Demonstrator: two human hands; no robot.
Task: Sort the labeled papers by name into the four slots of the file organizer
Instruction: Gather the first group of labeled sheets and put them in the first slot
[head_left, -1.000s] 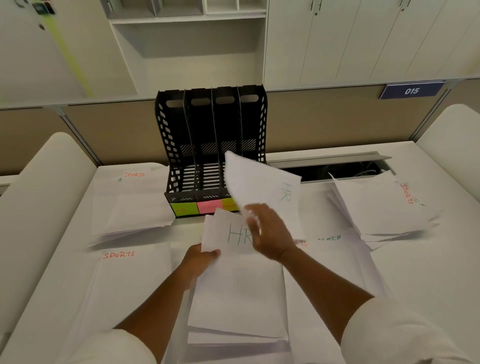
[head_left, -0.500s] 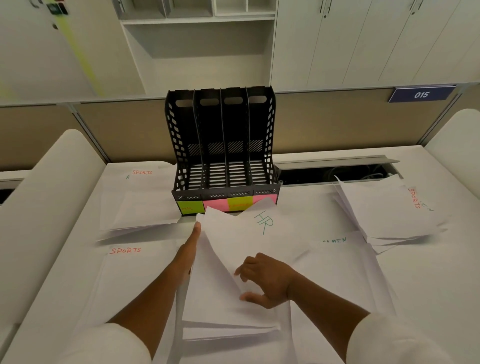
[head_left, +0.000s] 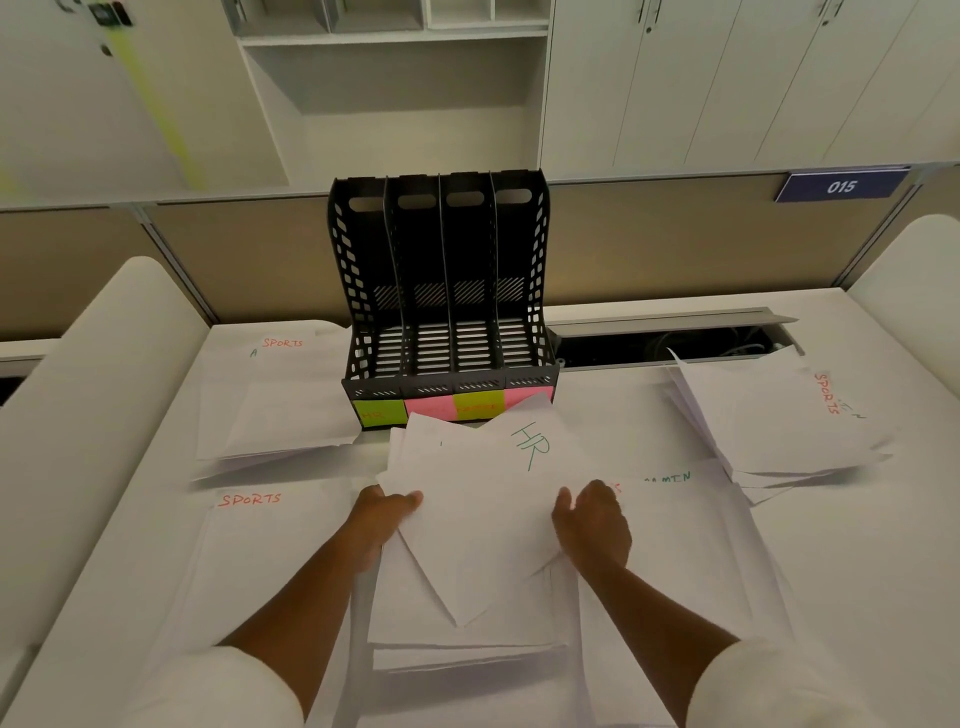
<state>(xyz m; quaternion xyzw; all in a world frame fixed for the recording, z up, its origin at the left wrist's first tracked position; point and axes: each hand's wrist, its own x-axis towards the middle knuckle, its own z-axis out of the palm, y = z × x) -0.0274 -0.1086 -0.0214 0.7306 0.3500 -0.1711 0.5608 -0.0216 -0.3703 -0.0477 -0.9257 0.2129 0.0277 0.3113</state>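
We see our two hands on either side of a loose bundle of white paper sheets (head_left: 483, 525), the top sheet marked "HR" in green and lying askew. A second ago our right hand (head_left: 592, 525) was carrying that HR sheet through the air above the bundle; half a second ago it pressed the sheet down while our left hand steadied the edge. Now our left hand (head_left: 387, 514) grips the bundle's left edge, thumb on top, and our right hand curls round the right edge. The bundle sits on the white desk (head_left: 857, 571), just in front of the black plastic four-slot file organizer (head_left: 441, 291), whose slots all look empty. Coloured sticky labels run along its base; the green one at far left reads "HR" (head_left: 378, 413). We judge the HR sheets are now gathered and ready to be squared up and lifted into that left slot. Other stacks marked "SPORTS" (head_left: 249, 500) lie to the left and right.
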